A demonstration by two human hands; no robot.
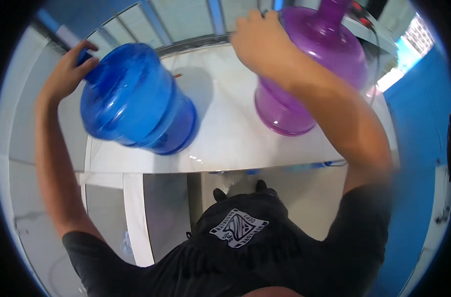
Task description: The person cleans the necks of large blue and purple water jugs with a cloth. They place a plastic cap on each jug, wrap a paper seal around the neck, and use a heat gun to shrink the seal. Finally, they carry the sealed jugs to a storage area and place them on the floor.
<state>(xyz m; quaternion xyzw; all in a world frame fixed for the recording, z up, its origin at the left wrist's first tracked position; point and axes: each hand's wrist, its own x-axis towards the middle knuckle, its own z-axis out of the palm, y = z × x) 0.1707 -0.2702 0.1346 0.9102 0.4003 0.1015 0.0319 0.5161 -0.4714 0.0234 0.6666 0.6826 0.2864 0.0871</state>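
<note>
A large blue plastic water bottle (pixel 136 100) stands at the left of a white countertop (pixel 225 144). My left hand (pixel 71 70) grips its neck, fingers and thumb wrapped around it. To the right is a purple plastic water bottle (pixel 285 107), its neck pointing to the top of the view, partly hidden behind my right forearm. My right hand (pixel 260 41) is raised beside that bottle's upper part, near the window frame. Its fingers curl over a small dark thing that I cannot make out, and the palm is hidden.
Barred window panels (pixel 188 22) run behind the counter. A cable (pixel 377 55) hangs by a pale surface bearing red items at the upper right. A blue panel (pixel 418 130) stands at the right. Below the counter's front edge are a white shelf frame (pixel 136 222) and the floor (pixel 307 200).
</note>
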